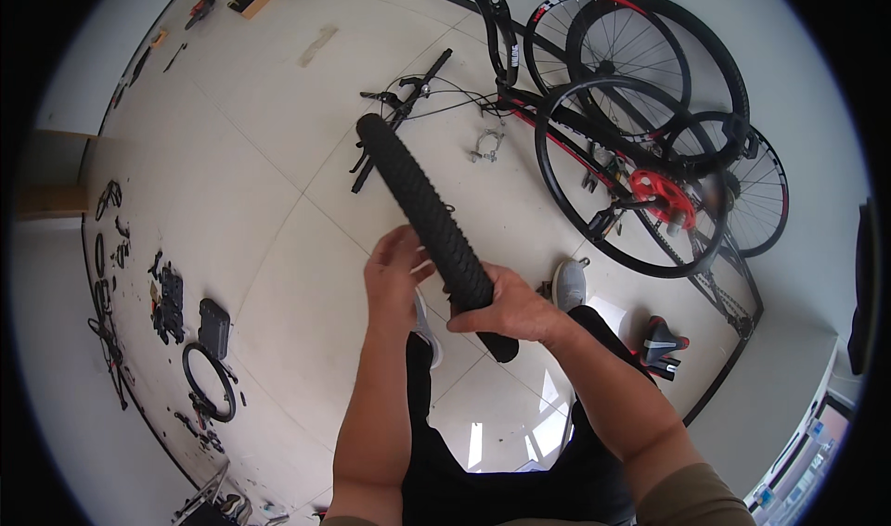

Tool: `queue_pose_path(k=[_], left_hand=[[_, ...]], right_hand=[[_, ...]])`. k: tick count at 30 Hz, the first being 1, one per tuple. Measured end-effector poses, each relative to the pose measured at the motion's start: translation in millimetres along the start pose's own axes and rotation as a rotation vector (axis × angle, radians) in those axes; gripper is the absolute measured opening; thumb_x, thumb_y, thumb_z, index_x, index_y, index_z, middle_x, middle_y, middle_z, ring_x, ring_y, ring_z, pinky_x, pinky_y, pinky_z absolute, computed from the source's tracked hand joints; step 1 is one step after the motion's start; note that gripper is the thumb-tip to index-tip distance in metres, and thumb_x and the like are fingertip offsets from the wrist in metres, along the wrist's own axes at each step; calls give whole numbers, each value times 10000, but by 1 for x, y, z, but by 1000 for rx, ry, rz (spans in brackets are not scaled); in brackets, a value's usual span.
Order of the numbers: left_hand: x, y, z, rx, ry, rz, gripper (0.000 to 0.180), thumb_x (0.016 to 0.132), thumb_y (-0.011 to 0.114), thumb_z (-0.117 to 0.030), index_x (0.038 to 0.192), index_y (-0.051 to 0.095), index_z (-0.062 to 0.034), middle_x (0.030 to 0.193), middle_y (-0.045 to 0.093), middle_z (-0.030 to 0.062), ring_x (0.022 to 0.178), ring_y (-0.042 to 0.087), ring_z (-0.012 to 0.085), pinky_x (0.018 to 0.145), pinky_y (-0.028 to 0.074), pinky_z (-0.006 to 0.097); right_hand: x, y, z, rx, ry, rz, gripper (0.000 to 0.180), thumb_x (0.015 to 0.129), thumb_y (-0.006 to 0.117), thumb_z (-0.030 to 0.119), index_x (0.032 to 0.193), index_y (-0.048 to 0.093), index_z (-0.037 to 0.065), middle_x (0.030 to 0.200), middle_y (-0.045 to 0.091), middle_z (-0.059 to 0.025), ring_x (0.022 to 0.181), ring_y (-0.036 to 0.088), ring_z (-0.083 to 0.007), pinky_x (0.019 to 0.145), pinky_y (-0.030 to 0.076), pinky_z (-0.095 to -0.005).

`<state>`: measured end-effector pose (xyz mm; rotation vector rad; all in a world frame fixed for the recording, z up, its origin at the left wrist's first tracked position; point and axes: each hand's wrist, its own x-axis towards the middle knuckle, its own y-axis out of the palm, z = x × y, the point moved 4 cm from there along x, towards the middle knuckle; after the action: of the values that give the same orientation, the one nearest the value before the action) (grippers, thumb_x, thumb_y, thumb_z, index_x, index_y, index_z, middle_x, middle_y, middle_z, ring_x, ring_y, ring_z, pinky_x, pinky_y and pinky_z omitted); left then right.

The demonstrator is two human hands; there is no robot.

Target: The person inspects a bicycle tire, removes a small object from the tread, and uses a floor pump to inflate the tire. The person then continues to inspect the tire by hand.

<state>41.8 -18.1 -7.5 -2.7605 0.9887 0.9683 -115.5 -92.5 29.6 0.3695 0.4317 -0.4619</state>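
Note:
A black knobbly bicycle tyre (422, 201) stands almost edge-on in front of me, its top leaning away to the left. My right hand (510, 305) is closed around its near part, the thumb across the tread side. On the tyre's left side is my left hand (394, 271), its fingers loosely bent and apart, close against the tyre. Some of its fingertips are hard to make out beside the tread. Whether a rim sits inside the tyre cannot be seen from this angle.
Beyond the tyre lie handlebars (401, 113) with cables and a metal clamp-like part (486, 144). A bicycle frame (566, 150), several wheels, a red chainring (661, 197) and a saddle (664, 342) are at the right. Small parts and a small wheel (210, 382) line the left wall.

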Motion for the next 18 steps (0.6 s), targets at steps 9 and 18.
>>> queue_pose_path(k=[9, 18], left_hand=[[-2, -22, -51, -528, 137, 322, 849, 941, 442, -728, 1367, 518, 2, 1323, 592, 183, 1079, 652, 284, 937, 529, 475], [4, -26, -49, -611, 124, 399, 564, 990, 586, -351, 1387, 479, 35, 1132, 573, 141, 773, 562, 152, 641, 526, 275]], right_hand=[[-16, 53, -21, -68, 78, 306, 698, 723, 818, 180, 1305, 511, -52, 1068, 652, -126, 981, 626, -224, 886, 500, -318], [-4, 41, -27, 575, 194, 420, 723, 777, 691, 114, 1435, 446, -63, 1192, 640, -200, 1056, 630, -228, 945, 494, -312]])
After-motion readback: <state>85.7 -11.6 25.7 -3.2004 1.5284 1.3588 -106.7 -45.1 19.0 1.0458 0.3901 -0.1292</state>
